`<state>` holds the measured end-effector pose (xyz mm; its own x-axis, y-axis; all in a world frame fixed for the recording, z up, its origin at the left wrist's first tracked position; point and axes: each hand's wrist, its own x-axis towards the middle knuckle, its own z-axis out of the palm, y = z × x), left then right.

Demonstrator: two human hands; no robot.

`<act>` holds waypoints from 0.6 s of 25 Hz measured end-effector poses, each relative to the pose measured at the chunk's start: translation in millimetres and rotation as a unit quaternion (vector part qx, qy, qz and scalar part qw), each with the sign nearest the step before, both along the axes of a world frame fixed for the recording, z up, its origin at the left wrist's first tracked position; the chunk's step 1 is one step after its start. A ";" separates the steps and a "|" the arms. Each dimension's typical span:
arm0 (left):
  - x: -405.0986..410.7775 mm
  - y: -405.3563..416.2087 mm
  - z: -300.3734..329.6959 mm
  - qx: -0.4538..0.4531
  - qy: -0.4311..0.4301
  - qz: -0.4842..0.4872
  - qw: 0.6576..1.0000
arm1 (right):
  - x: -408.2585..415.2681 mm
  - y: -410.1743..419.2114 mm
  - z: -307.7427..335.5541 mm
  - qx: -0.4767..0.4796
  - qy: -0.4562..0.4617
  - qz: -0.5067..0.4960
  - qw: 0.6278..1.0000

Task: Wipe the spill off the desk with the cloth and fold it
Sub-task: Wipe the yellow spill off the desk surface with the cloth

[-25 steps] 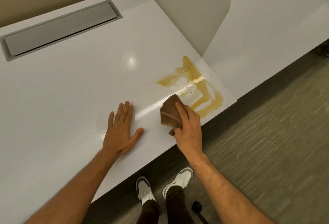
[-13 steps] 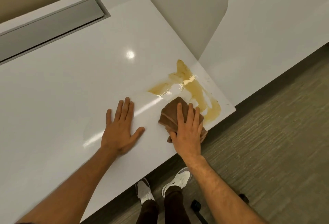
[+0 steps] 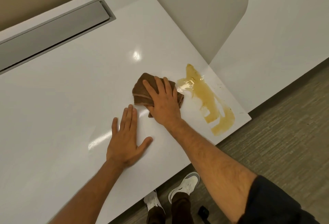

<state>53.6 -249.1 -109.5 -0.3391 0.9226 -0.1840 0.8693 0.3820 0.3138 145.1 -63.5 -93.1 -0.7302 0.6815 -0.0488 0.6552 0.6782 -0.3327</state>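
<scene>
Head view, read from the left edge of the frame: a grey recessed tray [image 3: 53,35] is set into the white desk [image 3: 58,109] at upper left, well apart from the work. Low and left of centre, the left hand [image 3: 127,140] lies flat on the bare desktop, fingers straight and close together, thumb splayed out; it holds nothing and probably serves as a brace while the body leans over the edge. Just right of it, at centre frame, the right hand [image 3: 162,101] presses down on the bunched brown cloth [image 3: 142,90], fingers spread wide over it and extended rather than curled round it, which suits pushing a wad across a smooth surface. The cloth sits at the left margin of the amber spill [image 3: 207,99] (touching or just short of it, hard to say), so most of the liquid, running down toward the desk's right corner, is not yet wiped. Folding has not begun. Farther right, a curved divider panel [image 3: 201,10] stands between this desk and the next.
</scene>
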 end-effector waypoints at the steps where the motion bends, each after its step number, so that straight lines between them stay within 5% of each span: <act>1: 0.2 -0.3 0.1 0.012 -0.010 0.011 1.000 | -0.5 -0.3 -0.5 -0.003 0.009 0.012 1.000; 8: 2.3 -3.6 1.7 0.020 -0.008 0.043 0.999 | 59.7 -39.1 -7.0 0.025 0.049 0.116 0.992; 15: 0.1 -3.7 2.2 -0.014 0.017 0.004 1.000 | 142.6 -66.6 -10.9 0.052 -0.001 0.019 0.998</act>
<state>53.7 -252.8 -107.3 -0.3520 0.9146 -0.1989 0.8764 0.3967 0.2732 287.7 -130.1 -104.0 -0.7551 0.6554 0.0196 0.6295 0.7329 -0.2580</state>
